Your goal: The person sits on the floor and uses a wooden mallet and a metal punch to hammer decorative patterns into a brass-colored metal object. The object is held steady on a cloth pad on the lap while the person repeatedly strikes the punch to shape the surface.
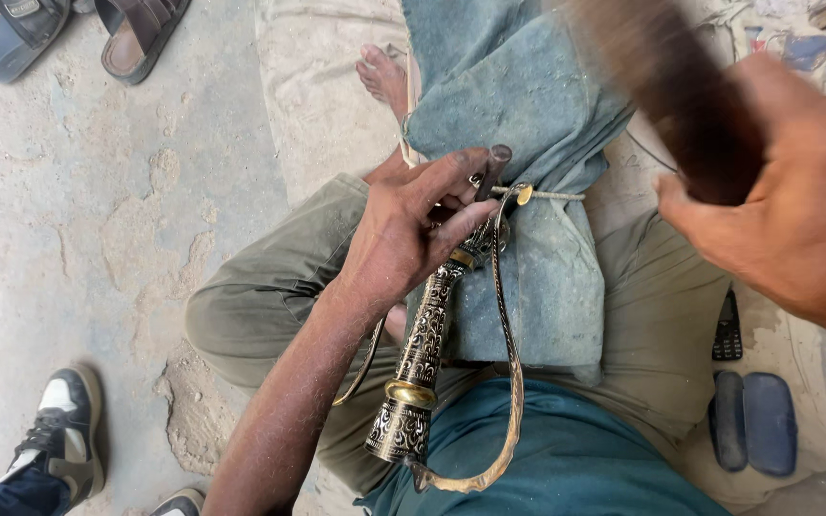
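Head view: left hand (pixel 411 234) pins the ornate black-and-brass hilt (pixel 423 358) on the blue-grey cloth (pixel 528 287) over the lap, fingers wrapped tight; right hand (pixel 795 201) grips a blurred dark tool (pixel 681 91); best keep that hilt steady.

The person is wearing a teal shirt (pixel 566 468) that is showing at the near edge of the view, and loose trousers (pixel 270 296) in a dull green-grey that are looking dusty and creased. Both arms are bare with no sleeves showing, and the left hand (pixel 413 234) is wearing smudges of dark grime on the fingers (pixel 461 162). The right hand (pixel 795 210) is wearing nothing, and one foot (pixel 382 76) at the far side is bare too.
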